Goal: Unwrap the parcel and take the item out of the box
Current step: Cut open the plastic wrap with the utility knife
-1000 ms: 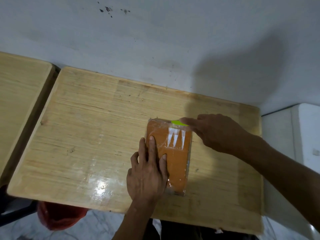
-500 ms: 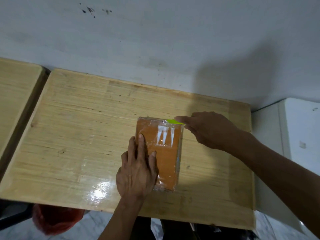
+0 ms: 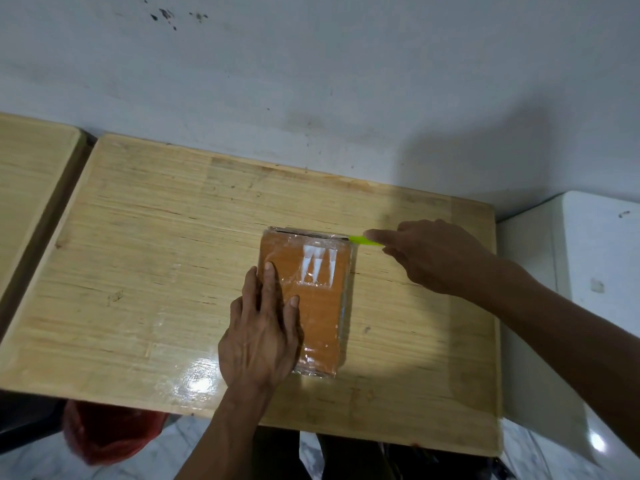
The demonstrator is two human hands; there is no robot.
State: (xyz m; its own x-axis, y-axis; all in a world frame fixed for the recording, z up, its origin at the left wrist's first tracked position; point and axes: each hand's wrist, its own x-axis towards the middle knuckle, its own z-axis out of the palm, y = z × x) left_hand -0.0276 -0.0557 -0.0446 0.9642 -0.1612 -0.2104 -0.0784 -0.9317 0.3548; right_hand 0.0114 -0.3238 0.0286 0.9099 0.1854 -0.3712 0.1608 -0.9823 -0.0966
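Note:
An orange box wrapped in clear plastic, the parcel (image 3: 318,306), lies flat on the wooden table (image 3: 156,271), with a white mark near its far end. My left hand (image 3: 259,334) presses flat on the parcel's near left part, fingers spread. My right hand (image 3: 429,254) is closed on a small yellow-green cutter (image 3: 363,240), whose tip sits at the parcel's far right corner. The film along the far edge looks slit.
A second wooden table (image 3: 31,174) stands to the left across a narrow gap. A white cabinet (image 3: 588,271) is at the right. The wall runs right behind the table. A red plastic bag (image 3: 107,434) lies on the floor below the near edge.
My right hand has drawn the cutter rightward along the parcel's far edge to its right corner. My left hand has stayed pressed on the parcel.

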